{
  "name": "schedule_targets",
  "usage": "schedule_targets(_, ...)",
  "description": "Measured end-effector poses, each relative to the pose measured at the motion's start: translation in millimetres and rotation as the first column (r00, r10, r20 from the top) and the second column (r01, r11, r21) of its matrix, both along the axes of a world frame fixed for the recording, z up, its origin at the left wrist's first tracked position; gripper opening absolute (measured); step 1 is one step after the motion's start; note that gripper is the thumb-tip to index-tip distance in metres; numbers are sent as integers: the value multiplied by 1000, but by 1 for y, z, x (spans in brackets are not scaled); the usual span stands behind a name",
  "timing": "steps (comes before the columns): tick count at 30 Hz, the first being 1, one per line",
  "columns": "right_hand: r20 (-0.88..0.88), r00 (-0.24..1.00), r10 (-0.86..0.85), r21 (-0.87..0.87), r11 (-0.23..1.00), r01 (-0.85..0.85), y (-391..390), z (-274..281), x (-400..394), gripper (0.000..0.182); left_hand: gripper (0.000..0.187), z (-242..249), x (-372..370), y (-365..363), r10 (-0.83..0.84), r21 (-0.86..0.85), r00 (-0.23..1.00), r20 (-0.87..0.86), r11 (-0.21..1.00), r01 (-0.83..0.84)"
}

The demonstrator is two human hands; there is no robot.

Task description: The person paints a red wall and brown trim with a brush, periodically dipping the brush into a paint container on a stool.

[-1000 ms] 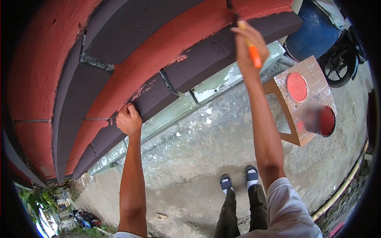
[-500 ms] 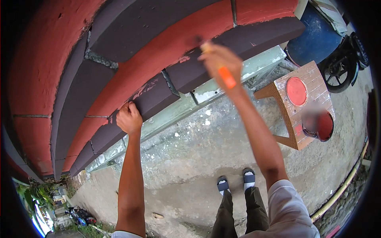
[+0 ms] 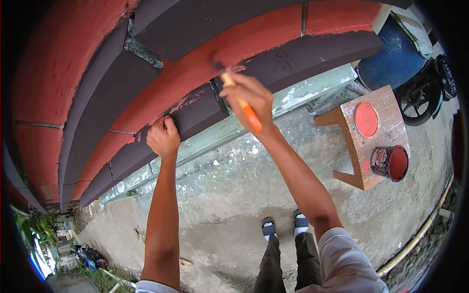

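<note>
My right hand (image 3: 256, 100) is closed around a paintbrush (image 3: 251, 117) with a pale wooden handle and an orange end. Its dark, slightly blurred bristles are at the red band (image 3: 190, 63) of the stepped wall, just above the dark purple-brown band (image 3: 293, 61). Patchy red smears mark the dark band between my hands. My left hand (image 3: 163, 136) is a fist resting against the lower dark band, with nothing visible in it. On a small wooden table (image 3: 364, 141) at the right stand an open can of red paint (image 3: 386, 163) and a round red lid (image 3: 366, 120).
Below the wall runs a pale green ledge (image 3: 312, 90) with chipped paint. A blue drum (image 3: 391, 53) and a black motorcycle wheel (image 3: 415, 100) are at the upper right. My sandalled feet (image 3: 268, 227) stand on the stained concrete floor (image 3: 215, 210). A bamboo pole (image 3: 415, 244) lies at the right.
My right hand has swept left and slightly down along the red band with the paintbrush. My left fist stays against the wall, while the whole view has shifted a little.
</note>
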State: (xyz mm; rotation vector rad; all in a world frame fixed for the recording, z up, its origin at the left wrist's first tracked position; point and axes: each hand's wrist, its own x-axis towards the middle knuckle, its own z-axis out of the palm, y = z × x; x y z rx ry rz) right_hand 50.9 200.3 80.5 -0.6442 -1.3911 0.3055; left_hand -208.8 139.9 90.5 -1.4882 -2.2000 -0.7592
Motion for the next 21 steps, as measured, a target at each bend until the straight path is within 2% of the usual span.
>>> schedule_targets(3, 97, 988, 122, 50, 991, -128, 3, 2, 9, 15, 35, 0, 0, -1, -14, 16, 1000, 3, 1000, 14)
schedule_targets(4, 118, 993, 19, 86, 996, -30, 17, -4, 21, 17, 35, -1, 0, -1, -10, 17, 1000, 5, 1000, 10)
schedule_targets(5, 81, 996, -40, 16, 999, 38, 29, -11, 36, 18, 34, -2, 0, 0, -5, 18, 1000, 7, 1000, 5)
schedule_targets(8, 72, 966, -247, -54, 966, 251, 36, -8, 73, 16, 34, 1, 0, 0, 1, 31, 1000, -3, 1000, 0)
schedule_targets(9, 39, 933, -358, -28, 933, 359, 38, -6, 76, 16, 35, 1, -1, 0, -1, 30, 1000, -7, 1000, 2)
schedule_targets(10, -41, 915, -401, -17, 916, 400, 41, -5, 76, 14, 35, 1, -1, 0, -4, 30, 1000, -11, 1000, 5)
schedule_targets(12, -121, 878, -463, -99, 886, 453, 38, -3, 59, 14, 35, 1, -1, 0, -2, 47, 1000, -12, 999, 2)
schedule_targets(14, -1, 897, -441, 26, 897, 441, 27, 2, 9, 18, 34, -1, -3, 0, -10, 47, 1000, -3, 999, 10)
schedule_targets(16, 32, 975, -221, 48, 974, 220, 1, 12, -41, 19, 34, -1, -2, -1, -7, 32, 1000, -1, 999, 7)
schedule_targets(18, 59, 997, 39, 71, 997, -43, -17, 17, -72, 18, 34, -1, -3, -1, -1, 34, 1000, 8, 999, 1)
schedule_targets(21, 136, 977, 165, 99, 979, -179, -19, 22, -78, 16, 34, 2, -2, -2, 1, 34, 1000, 6, 999, -1)
